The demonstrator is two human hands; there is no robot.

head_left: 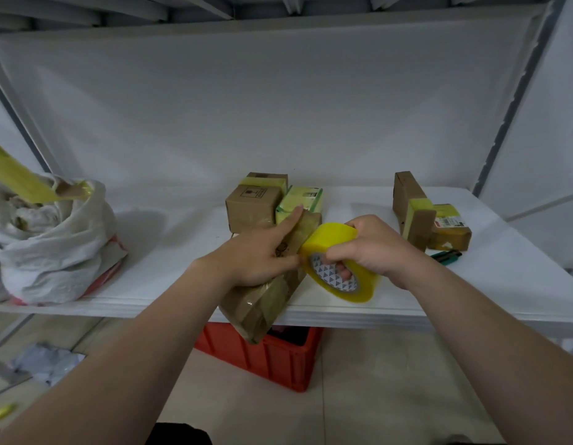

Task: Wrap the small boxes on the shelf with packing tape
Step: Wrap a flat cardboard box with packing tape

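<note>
hands [314, 248] — box [262, 300] held, tape roll [341, 261] gripped.

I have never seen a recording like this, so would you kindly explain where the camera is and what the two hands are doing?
There is no machine: one camera on a person's head looks down at their hands. The left hand holds a long brown box that overhangs the white shelf edge. The right hand grips a yellow tape roll, fingers through its core, against that box. More small boxes stand behind and to the right, a white sack on the left, a red crate below.
</note>
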